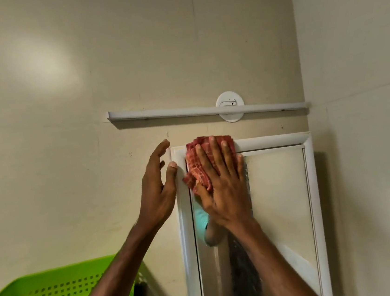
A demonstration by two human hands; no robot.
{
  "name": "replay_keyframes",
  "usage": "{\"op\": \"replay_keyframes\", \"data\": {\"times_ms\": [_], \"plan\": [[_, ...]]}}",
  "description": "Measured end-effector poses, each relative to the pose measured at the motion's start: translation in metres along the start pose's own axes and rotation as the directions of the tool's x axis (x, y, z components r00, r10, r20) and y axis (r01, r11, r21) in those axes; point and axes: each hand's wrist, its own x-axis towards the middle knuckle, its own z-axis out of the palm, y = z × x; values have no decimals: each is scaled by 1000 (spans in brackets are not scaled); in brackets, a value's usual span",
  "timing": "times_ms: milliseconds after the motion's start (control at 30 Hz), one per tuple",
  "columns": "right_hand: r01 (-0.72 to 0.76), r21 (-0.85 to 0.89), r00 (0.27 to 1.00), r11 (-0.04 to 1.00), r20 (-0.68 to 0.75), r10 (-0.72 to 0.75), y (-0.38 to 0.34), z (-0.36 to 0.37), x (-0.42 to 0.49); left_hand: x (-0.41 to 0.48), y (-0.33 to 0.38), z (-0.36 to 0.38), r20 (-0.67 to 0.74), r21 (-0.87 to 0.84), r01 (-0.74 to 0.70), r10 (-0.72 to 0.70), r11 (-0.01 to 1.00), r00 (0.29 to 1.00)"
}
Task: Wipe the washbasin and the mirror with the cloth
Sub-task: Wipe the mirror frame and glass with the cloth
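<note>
Cloth (pixel 200 169) is the red checked one, bunched up and pinned flat under my right hand (pixel 222 183) against the top left corner of the mirror (pixel 280 199). My palm and spread fingers are pressing on it rather than curling around it, so it's more of a flat push than a proper grab. Part of the cloth sticks out above my fingertips and overlaps the white frame (pixel 273 141) along the top edge, and another bit pokes out to the left near my thumb.

My left hand (pixel 158 188) is open with nothing in it, fingers loosely extended, and the thumb tip is resting on the left side of the frame just beside the cloth. The other fingers of that hand are up near the wall, and I can't really tell if they touch it.

Glass looks streaky and dull over a good chunk of it, with a vertical smeared band running down under my right forearm. You can see a reflection of my arm and something pale blue-green in the left strip of the glass.

Above the mirror there's a long white rail (pixel 197 111) on the beige wall, with a round white fitting (pixel 230 106) behind it. Down in the lower left is a bright green plastic basket (pixel 47 293) with square holes in the side. Washbasin isn't in view from this angle.
</note>
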Motion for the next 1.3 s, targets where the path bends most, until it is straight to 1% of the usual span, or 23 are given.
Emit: {"op": "replay_keyframes", "data": {"times_ms": [67,167,233,300,333,367,467,533,600,667,767,833,900,933,1000,1100,1133,1167,1233,1300], "plan": [[-88,-26,995,996,-54,86,36,-3,0,-1,1,6,7,21,-34,34,999,999],[-217,-37,971,976,-109,212,79,-10,-4,-1,0,9,-25,48,-54,56,997,998],[-299,-21,948,954,-123,294,90,-13,-4,-1,1,8,-24,57,-56,57,997,998],[-342,-10,933,940,-124,338,84,-14,-1,-1,3,8,-24,63,-48,49,997,998],[-337,-2,935,941,-116,335,75,-14,1,-1,4,8,-29,62,-44,46,997,999],[-303,6,948,953,-100,302,61,-13,3,-1,5,9,-38,61,-40,42,997,998],[-79,27,997,996,-19,80,16,-8,10,2,8,14,-79,41,-19,22,999,997],[24,21,1000,999,11,-25,4,-5,11,4,8,19,-105,47,-16,21,999,994],[61,-2,998,998,-4,-61,17,-5,10,4,8,23,-127,53,-38,45,998,991],[47,-14,998,999,-45,-47,40,-9,7,3,5,26,-145,38,-62,66,997,987],[-42,-49,993,998,-117,36,85,-18,1,3,4,28,-175,-3,-63,62,998,983],[-162,-40,979,986,-134,156,124,-25,-4,1,5,30,-193,-39,-57,48,998,980],[-304,-4,947,953,-116,301,163,-34,-9,-2,8,33,-204,-69,-57,42,996,978],[-353,5,930,936,-111,351,176,-38,-11,-3,9,34,-210,-79,-57,39,995,977],[-408,10,906,913,-119,406,185,-38,-13,-3,11,36,-224,-89,-51,30,995,974],[-467,4,875,884,-140,463,160,-30,-8,-4,13,39,-240,-99,-46,21,994,971],[-457,-5,881,890,-140,452,144,-28,-7,-5,13,39,-245,-105,-47,20,993,969],[-414,-9,903,910,-133,409,127,-24,-7,-5,14,40,-251,-112,-49,19,993,968],[-254,17,961,967,-110,255,87,-17,-8,-5,15,42,-260,-121,-54,21,991,965],[-90,38,995,995,-44,91,50,-11,-13,-4,13,42,-263,-124,-59,24,991,964]]}}
